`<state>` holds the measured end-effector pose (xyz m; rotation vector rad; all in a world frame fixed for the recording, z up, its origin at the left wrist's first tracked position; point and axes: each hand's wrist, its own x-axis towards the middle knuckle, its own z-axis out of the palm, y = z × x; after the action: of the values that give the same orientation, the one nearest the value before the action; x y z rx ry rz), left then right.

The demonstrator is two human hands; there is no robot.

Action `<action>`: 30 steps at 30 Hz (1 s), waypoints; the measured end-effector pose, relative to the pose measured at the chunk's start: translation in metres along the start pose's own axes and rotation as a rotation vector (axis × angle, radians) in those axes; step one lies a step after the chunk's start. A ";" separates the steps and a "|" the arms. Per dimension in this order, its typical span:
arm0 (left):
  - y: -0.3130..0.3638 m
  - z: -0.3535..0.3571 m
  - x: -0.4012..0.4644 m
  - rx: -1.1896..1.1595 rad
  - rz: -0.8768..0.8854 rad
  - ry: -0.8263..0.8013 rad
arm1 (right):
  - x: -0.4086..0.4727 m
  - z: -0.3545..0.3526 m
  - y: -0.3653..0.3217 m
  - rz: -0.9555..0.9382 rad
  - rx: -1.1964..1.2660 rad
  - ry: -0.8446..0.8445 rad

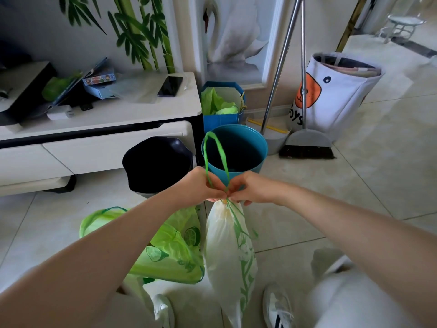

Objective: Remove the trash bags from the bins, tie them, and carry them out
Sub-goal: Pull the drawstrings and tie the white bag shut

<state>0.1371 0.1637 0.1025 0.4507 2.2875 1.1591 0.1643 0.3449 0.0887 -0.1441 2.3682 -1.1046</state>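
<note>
Nearest the camera, two white shoes (276, 306) stood on a pale tiled floor (354, 185). Between them hung a white bag (227, 256) with a green leaf print, gathered shut at its neck; what it held could not be seen. Just left of it a green bag (170, 252) printed with lime slices lay slumped on the floor, its mouth loose, its contents also hidden.

Both forearms reached forward and inward, meeting above the white bag's neck. The left hand (201, 185) was closed, pinching the green drawstring (216, 157) at the neck. The right hand (246, 188) was closed too, fingers pinched on the same string right beside the left hand, the two almost touching. The string rose above the hands in a tall loop.

Behind the hands stood a blue bin (236, 150), open and with no liner, its inside dark. Left of it sat a black bin (158, 162), its inside too dark to read. Farther back, a blue box (222, 107) held crumpled green plastic.

A low white cabinet (106, 129) filled the left side, with a phone (170, 86) near its right edge and books and boxes towards its left. To the right, a broom (305, 143) and dustpan leaned at the wall, beside a white toy basket (335, 95).
</note>
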 end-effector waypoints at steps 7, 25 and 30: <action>-0.008 0.010 0.003 0.235 0.202 0.190 | 0.000 -0.001 -0.001 0.050 0.037 -0.002; -0.025 0.018 -0.005 0.755 0.753 0.260 | -0.005 -0.006 0.000 0.079 0.139 0.024; -0.023 0.017 -0.008 0.728 0.766 0.254 | -0.005 -0.008 -0.004 0.039 0.076 0.032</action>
<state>0.1520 0.1574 0.0781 1.6387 2.8163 0.6368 0.1642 0.3498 0.0981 -0.0537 2.3425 -1.1847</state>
